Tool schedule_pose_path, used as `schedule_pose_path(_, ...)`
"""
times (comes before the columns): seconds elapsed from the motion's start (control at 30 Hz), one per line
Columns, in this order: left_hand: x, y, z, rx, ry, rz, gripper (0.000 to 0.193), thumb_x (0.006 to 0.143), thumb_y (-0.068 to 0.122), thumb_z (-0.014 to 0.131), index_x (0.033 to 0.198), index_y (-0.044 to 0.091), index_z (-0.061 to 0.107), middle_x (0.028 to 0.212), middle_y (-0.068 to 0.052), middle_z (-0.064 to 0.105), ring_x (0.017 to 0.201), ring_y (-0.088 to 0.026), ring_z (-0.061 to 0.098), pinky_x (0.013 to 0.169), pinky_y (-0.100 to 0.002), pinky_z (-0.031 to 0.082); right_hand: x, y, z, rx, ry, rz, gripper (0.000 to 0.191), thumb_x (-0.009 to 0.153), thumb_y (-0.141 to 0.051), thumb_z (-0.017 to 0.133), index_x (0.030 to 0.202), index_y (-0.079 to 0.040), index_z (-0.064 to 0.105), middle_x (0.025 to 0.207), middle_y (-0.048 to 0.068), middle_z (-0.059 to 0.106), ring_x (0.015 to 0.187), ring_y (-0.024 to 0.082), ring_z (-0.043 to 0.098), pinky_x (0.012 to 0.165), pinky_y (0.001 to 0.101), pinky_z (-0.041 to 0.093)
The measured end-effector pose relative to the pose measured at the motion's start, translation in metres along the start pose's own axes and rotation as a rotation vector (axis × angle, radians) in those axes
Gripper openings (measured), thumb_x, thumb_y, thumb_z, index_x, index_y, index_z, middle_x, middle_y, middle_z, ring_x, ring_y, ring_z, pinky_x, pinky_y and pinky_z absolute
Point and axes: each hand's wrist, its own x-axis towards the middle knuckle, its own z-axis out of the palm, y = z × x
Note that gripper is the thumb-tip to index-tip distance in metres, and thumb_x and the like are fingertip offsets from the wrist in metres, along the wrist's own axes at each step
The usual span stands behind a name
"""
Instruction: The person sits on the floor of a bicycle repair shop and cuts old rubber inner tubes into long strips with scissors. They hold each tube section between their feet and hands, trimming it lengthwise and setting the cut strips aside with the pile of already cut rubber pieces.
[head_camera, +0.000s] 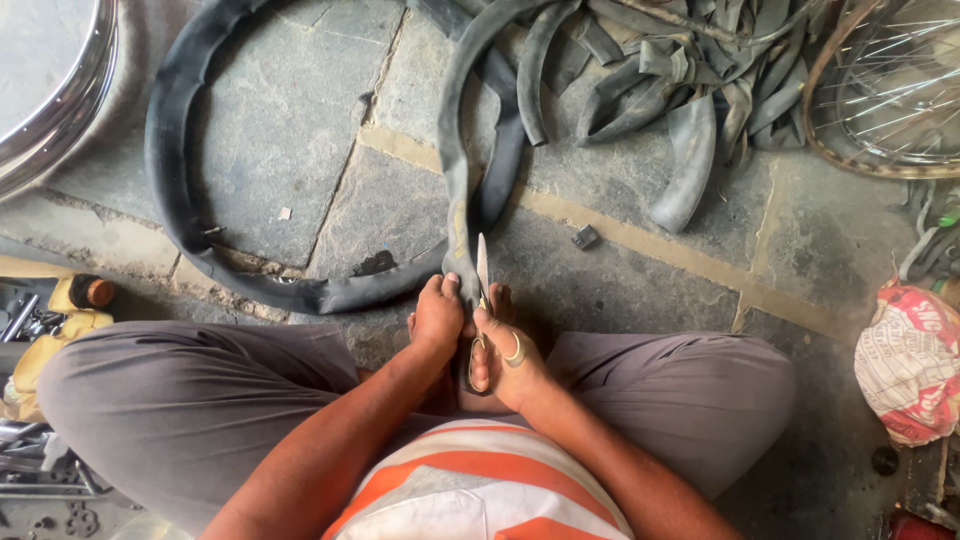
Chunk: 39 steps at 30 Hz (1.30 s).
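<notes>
I sit cross-legged on a stone floor. My right hand (505, 358) grips a pair of scissors (482, 272) by the handles, blades pointing away from me. The blades lie along a flattened black rubber inner tube (458, 190) that curves up and away to the top of the view. My left hand (437, 315) pinches the near end of that tube right beside the blades. A second, larger black inner tube (170, 180) loops across the floor to the left, its lower end running toward my hands.
A heap of cut rubber tube pieces (690, 80) lies at the top right beside a spoked wheel rim (880, 90). A shiny metal rim (60, 90) sits top left, tools (40, 320) at left, a printed sack (910, 360) at right.
</notes>
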Motion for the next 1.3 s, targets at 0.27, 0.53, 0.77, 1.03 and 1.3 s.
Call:
schedule_pose_path(0.27, 0.012, -0.02, 0.006, -0.114, 0.006, 0.06, 0.04, 0.107, 0.04, 0.047, 0.106, 0.005, 0.066, 0.09, -0.016, 0.071, 0.08, -0.027, 0.063, 0.077, -0.039, 0.051, -0.003, 0.002, 0.003, -0.066, -0.025, -0.054, 0.039, 0.089, -0.041, 0.078, 0.089, -0.009, 0.057, 0.057, 0.001, 0.049, 0.042, 0.014, 0.046, 0.038, 0.0294, 0.035)
schedule_pose_path(0.53, 0.004, -0.036, 0.007, 0.097, 0.054, 0.101, 0.05, 0.099, 0.046, 0.05, 0.131, 0.01, 0.066, 0.134, -0.015, 0.065, 0.131, -0.031, 0.054, 0.118, -0.042, 0.026, 0.006, -0.012, 0.015, -0.025, 0.061, -0.059, 0.032, 0.078, -0.043, 0.077, 0.084, -0.018, 0.058, 0.056, 0.002, 0.052, 0.039, 0.017, 0.047, 0.035, 0.0324, 0.035)
schedule_pose_path(0.77, 0.024, -0.068, 0.02, 0.135, 0.092, 0.246, 0.049, 0.101, 0.041, 0.049, 0.13, 0.006, 0.066, 0.147, -0.014, 0.055, 0.141, -0.029, 0.042, 0.118, -0.043, 0.021, 0.017, 0.001, -0.006, -0.08, 0.046, -0.029, 0.03, 0.085, -0.032, 0.078, 0.081, -0.011, 0.057, 0.055, 0.002, 0.05, 0.039, 0.015, 0.046, 0.035, 0.0303, 0.033)
schedule_pose_path(1.03, 0.073, -0.044, -0.023, -0.263, -0.348, -0.278, 0.059, 0.094, 0.05, 0.054, 0.128, 0.004, 0.071, 0.118, -0.021, 0.071, 0.101, -0.032, 0.062, 0.087, -0.046, 0.045, 0.015, -0.002, -0.015, -0.073, -0.018, -0.029, 0.035, 0.087, -0.033, 0.079, 0.092, -0.003, 0.061, 0.056, 0.003, 0.05, 0.041, 0.015, 0.047, 0.037, 0.03, 0.034)
schedule_pose_path(1.3, 0.137, 0.027, -0.009, -0.329, -0.324, -0.313, 0.076, 0.09, 0.07, 0.053, 0.107, -0.002, 0.066, 0.088, -0.019, 0.071, 0.077, -0.032, 0.065, 0.068, -0.047, 0.052, 0.008, -0.002, -0.014, -0.069, -0.024, -0.029, 0.033, 0.089, -0.036, 0.077, 0.092, -0.006, 0.063, 0.056, 0.0, 0.049, 0.041, 0.012, 0.045, 0.038, 0.0278, 0.036)
